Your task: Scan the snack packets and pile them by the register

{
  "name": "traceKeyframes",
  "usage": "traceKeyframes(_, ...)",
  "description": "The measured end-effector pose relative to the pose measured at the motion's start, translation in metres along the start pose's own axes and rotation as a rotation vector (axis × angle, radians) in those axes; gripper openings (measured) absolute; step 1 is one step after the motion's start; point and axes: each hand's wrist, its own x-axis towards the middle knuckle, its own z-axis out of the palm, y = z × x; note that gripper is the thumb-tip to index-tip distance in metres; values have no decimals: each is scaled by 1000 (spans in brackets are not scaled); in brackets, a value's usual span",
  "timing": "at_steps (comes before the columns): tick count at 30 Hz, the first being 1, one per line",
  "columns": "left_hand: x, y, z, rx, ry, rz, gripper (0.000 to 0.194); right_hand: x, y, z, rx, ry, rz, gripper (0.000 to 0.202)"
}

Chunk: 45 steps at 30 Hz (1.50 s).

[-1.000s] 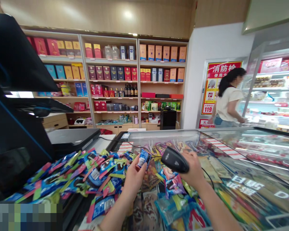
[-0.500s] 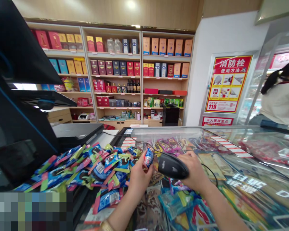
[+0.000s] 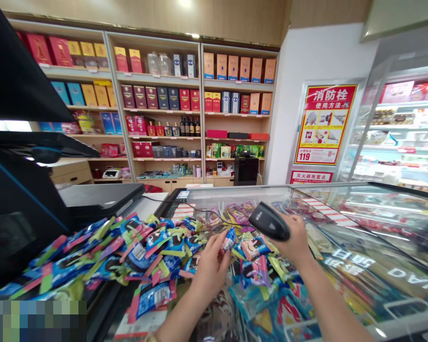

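Between the fingers of my left hand is a small blue snack packet, seen partly edge-on. My right hand is wrapped round a black barcode scanner, whose head points left and sits above and to the right of the packet. A large pile of blue, pink and green snack packets spreads to the left of my left hand. Below the scanner lies a smaller group of similar packets on the glass top. The scanner's cable runs off to the left behind the packets.
A glass-topped freezer with packaged goods inside stretches right. At left stand a black checkout terminal and a flat black device. Shelves of boxes and bottles line the back wall beside a red poster.
The scanner has moved right and up, away from the packet. My left hand has tilted the packet and come lower. The view has turned right, and the person at the right is out of sight.
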Motion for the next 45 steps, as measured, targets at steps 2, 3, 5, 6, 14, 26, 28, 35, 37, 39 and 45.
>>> traceKeyframes(2,-5,3,6,45,-92,18,48,-2,9,3,-40,33,49,14)
traceKeyframes(3,-7,5,9,59,-140,11,49,-3,12,4,-52,38,64,12)
traceKeyframes(5,-13,8,13,82,-248,-13,52,-4,16,6,-68,38,80,10)
traceKeyframes(6,-15,10,14,93,-314,-25,55,-5,17,7,-73,37,84,10)
traceKeyframes(14,-19,26,4,258,-468,9,68,-8,16,7,-82,2,95,15)
traceKeyframes(26,-8,39,-43,1052,-269,-249,36,-9,10,13,-92,-22,57,19)
traceKeyframes(28,-9,40,-42,1048,-318,-240,33,-9,9,14,-77,-35,46,18)
traceKeyframes(35,-8,46,-40,1076,-332,-263,38,-8,-1,15,-21,-63,27,20)
traceKeyframes(37,-8,45,-39,1091,-307,-259,38,-8,-3,15,-10,-70,27,20)
traceKeyframes(39,-8,43,-39,1079,-284,-261,36,-9,-3,16,-6,-82,19,21)
traceKeyframes(45,-2,30,-44,858,-87,-243,20,-12,1,16,-12,-89,17,19)
